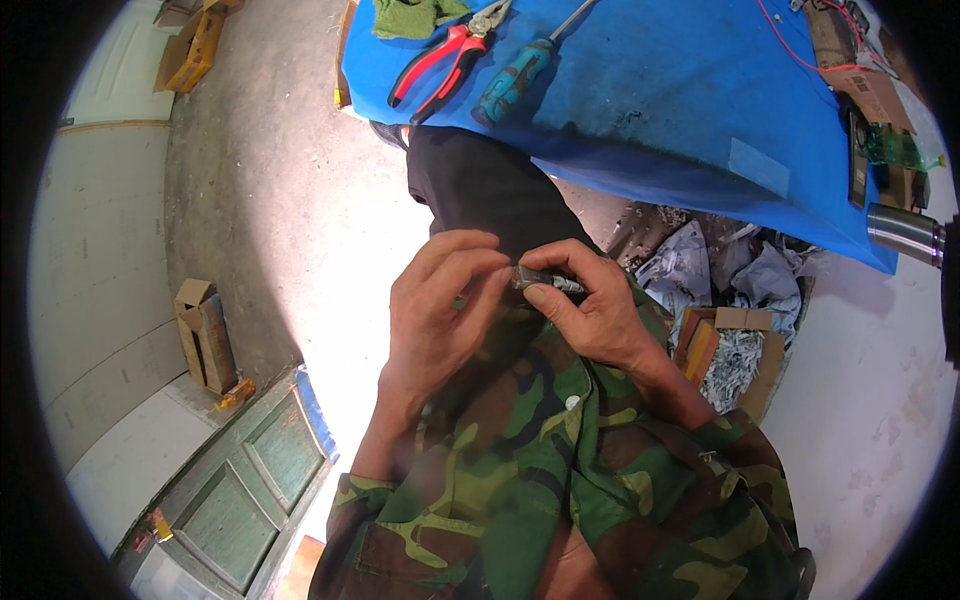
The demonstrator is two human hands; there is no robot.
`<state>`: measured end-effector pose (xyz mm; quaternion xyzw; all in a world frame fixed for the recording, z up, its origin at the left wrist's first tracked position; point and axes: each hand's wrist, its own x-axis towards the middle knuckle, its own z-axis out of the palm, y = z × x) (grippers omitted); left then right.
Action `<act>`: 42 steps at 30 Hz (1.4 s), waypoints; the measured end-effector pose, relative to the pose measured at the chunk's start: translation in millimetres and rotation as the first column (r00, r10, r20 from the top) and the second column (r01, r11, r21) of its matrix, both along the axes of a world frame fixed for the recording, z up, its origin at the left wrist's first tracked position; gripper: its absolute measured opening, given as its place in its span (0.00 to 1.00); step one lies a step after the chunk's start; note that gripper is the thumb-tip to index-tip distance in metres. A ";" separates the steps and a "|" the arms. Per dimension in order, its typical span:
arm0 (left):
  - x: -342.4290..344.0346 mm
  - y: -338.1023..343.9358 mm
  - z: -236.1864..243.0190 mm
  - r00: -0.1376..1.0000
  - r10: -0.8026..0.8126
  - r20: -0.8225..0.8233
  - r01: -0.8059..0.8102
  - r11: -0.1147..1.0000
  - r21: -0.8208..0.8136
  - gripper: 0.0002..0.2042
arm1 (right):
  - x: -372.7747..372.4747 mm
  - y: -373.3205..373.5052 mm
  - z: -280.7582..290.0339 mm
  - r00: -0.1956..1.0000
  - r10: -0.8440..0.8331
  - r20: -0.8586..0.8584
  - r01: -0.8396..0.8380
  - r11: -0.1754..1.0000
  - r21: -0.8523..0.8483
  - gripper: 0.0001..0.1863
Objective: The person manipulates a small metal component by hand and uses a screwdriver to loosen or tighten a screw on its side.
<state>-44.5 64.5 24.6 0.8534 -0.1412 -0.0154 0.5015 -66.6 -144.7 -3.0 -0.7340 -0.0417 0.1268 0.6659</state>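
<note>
Grey and metallic, a small cylindrical part (pixel 545 281) sits between both hands, held close to the chest above the camouflage jacket (pixel 540 470). Right hand (pixel 590 305) pinches the part between thumb and fingertips. Left hand (pixel 440 310) is closed against the part's left end, fingers curled over it; whether it grips or only steadies the end cannot be determined. Hands are together, touching at the part.

Progress, as a judgement: work on the part is mid-way, being done by hand. Red pliers (pixel 440 62) and a blue screwdriver (pixel 520 70) lie untouched on the blue table (pixel 680 90), well apart from the hands. A cloth (pixel 415 15) lies beside the pliers.
</note>
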 end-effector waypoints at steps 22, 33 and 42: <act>-0.5 -15.0 -10.6 0.991 -0.051 0.121 0.034 0.990 0.137 0.08 | -4.1 9.1 -17.3 0.986 -0.163 0.031 0.162 0.986 0.033 0.13; -3.0 -15.4 -14.7 0.986 -0.095 0.139 0.071 0.983 0.169 0.13 | -2.5 8.9 -14.2 0.983 -0.185 -0.020 0.186 0.981 0.058 0.13; -17.4 -30.3 -23.9 0.956 -0.067 0.287 -0.021 0.956 0.294 0.20 | -2.2 11.1 -14.3 0.967 -0.227 -0.113 0.241 0.961 0.133 0.12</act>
